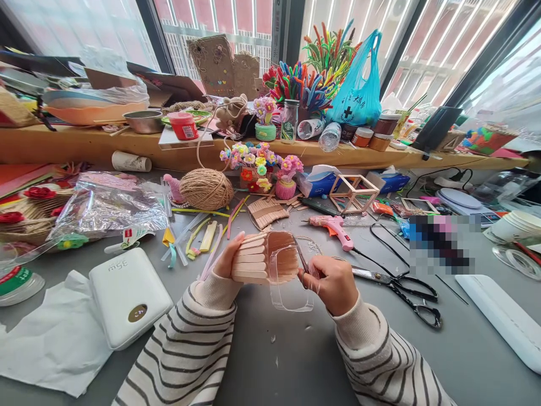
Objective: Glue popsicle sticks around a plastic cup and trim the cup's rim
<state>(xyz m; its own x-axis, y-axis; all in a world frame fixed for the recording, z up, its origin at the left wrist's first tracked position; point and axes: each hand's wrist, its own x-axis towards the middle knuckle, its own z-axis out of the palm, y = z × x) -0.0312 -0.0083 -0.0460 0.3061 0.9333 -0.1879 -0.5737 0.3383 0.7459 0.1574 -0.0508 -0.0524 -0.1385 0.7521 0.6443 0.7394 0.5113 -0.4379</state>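
My left hand (228, 256) is wrapped round a cup covered with wooden craft sticks (249, 265), tilted on its side with its open brown inside facing right. My right hand (333, 285) grips small scissors (301, 254), their blades pointing up at the cup's mouth. From that mouth hangs a strip of transparent plastic (291, 307), curling below the cup and up to the scissors. Whether the blades are closed on the plastic, I cannot tell. Just right of my right hand lie large black-handled scissors (395, 279).
A pink glue gun (332, 225) and a bundle of craft sticks (268, 211) lie beyond the cup. Behind them sit a twine ball (207, 189) and a wooden stick frame (354, 193). A white power bank (130, 298) lies left, a long white case (501, 318) right.
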